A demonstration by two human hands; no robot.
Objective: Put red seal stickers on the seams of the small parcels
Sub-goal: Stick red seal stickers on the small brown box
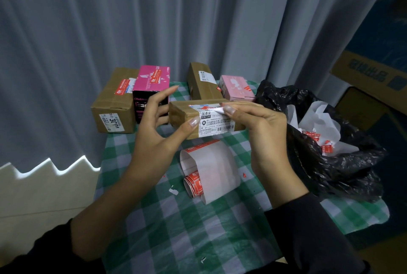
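A small brown parcel (182, 115) with a white shipping label is held above the table. My left hand (158, 128) grips its left end, thumb on the front face. My right hand (259, 126) pinches a red seal sticker (214, 109) that lies partly on the parcel's top seam, one end lifted and showing its white back. Below the parcel, a roll of red seal stickers (195, 184) lies on the checked cloth with its white backing strip (211, 168) curled out.
At the back stand a large brown box (114, 106), a magenta box (152, 84), an upright brown box (201, 84) and a pink box (235, 87), several with red stickers. A black bag (330, 163) of backing scraps lies at the right. Grey curtain behind.
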